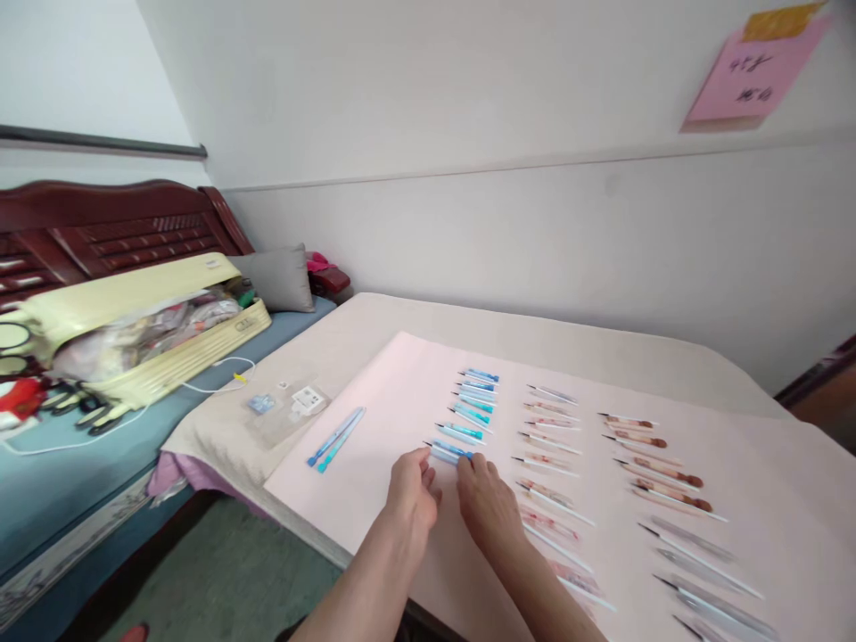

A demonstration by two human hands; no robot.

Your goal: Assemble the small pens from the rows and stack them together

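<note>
A blue pen (452, 450) with a slim white, dark-tipped pen refill beside it lies at the near end of a column of blue and teal pens (471, 412) on the pale pink sheet (381, 401). Close to the tip end is my left hand (413, 489), its fingers loosely bent and apart; whether they touch the refill is unclear. My right hand (487, 501) has its fingertips closed on the pen's other end. To the right run a column of pens with reddish patterns (549, 462) and another with brown ends (659, 459), each with refills alongside.
Two separate pens (336, 440) lie on the sheet's left part. Left of them are clear plastic packaging (294, 415) and a small blue packet (261, 404). A cream-coloured case (144, 325) full of bags rests on the blue bed (86, 459). A pink note (742, 76) hangs on the wall.
</note>
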